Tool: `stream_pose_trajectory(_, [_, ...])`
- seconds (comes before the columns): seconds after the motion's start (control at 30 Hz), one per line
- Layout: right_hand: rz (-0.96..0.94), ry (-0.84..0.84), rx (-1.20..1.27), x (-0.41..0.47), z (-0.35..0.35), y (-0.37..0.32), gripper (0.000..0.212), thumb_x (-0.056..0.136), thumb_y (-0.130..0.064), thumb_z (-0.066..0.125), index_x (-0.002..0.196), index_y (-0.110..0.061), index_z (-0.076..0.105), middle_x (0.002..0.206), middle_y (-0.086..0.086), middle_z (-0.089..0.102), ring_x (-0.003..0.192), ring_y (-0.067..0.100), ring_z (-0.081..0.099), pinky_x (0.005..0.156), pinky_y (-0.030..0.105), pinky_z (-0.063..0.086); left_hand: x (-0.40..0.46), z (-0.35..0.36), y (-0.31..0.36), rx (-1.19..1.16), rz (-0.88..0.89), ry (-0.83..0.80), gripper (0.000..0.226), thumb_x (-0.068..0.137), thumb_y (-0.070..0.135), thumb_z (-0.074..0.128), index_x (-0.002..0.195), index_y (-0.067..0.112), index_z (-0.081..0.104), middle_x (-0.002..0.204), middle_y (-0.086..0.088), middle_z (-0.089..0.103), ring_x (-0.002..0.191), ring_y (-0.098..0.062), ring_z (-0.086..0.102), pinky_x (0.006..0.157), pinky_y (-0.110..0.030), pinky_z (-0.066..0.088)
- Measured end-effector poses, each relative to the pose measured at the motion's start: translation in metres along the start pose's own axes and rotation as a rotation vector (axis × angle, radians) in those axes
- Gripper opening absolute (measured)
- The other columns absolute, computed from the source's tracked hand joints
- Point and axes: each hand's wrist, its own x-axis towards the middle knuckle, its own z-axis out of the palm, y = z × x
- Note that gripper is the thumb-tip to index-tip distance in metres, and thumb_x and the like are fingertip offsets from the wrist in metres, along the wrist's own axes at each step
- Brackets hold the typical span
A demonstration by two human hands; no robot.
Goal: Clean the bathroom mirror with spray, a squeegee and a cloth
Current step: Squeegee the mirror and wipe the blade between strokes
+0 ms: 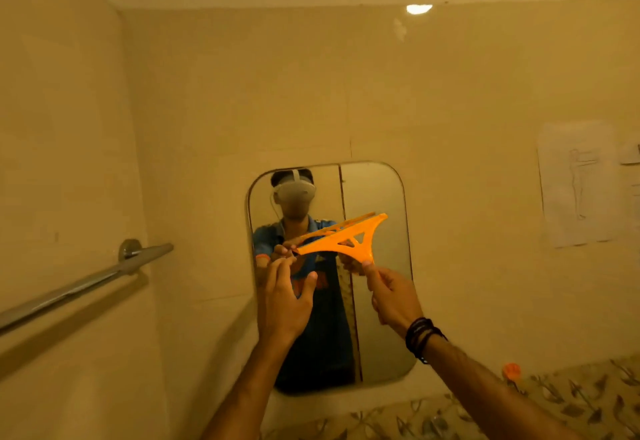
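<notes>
A rounded rectangular mirror (377, 301) hangs on the beige wall straight ahead. An orange plastic squeegee (341, 242) is held up in front of it, blade edge running from lower left to upper right, close to the glass. My right hand (393, 296) grips its short handle from below. My left hand (285, 296) reaches up with fingers extended, its fingertips at the squeegee's left tip. The mirror reflects both hands, the squeegee and a person in a blue shirt wearing a headset. No cloth is in view.
A chrome towel bar (79, 284) juts from the left wall. An orange cap (512, 370), perhaps of a bottle, peeks up behind my right forearm. Leaf-patterned tiles (568, 401) run along the bottom. Paper sheets (578, 183) are stuck on the wall at right.
</notes>
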Motion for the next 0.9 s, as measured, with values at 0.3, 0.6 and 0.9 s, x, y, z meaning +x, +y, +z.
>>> stream_pose_trajectory(0.3, [-0.223,-0.018,-0.25,0.053,-0.021,-0.044,0.057,0.096,-0.062,0.034,0.091,-0.017,0.068,0.079,0.005,0.071,0.057,0.015,0.061,0.057,0.037,0.056,0.004,0.019,0.037,-0.093,-0.025,0.016,0.036,0.094,0.05,0.06,0.117,0.023,0.062,0.125,0.005,0.056,0.111,-0.013,0.058,0.09,-0.032,0.052])
stream_pose_trajectory(0.6, [-0.105,0.067,-0.173,0.076,-0.042,-0.031,0.051,0.096,-0.063,0.037,0.078,-0.025,0.065,0.072,0.004,0.069,0.056,0.016,0.059,0.06,0.04,0.055,-0.005,0.044,0.052,-0.092,0.009,-0.05,0.03,0.095,0.04,0.064,0.115,0.017,0.062,0.113,0.009,0.041,0.089,0.002,0.046,0.072,-0.008,0.034])
stream_pose_trajectory(0.9, [0.093,0.071,-0.196,0.03,-0.046,0.05,0.048,0.092,-0.07,0.033,0.066,-0.036,0.054,0.055,-0.004,0.052,0.045,0.017,0.049,0.046,0.028,0.045,-0.04,0.062,0.025,-0.111,-0.072,-0.122,0.024,0.095,0.04,0.065,0.11,0.021,0.062,0.124,0.0,0.057,0.108,-0.013,0.055,0.082,-0.028,0.044])
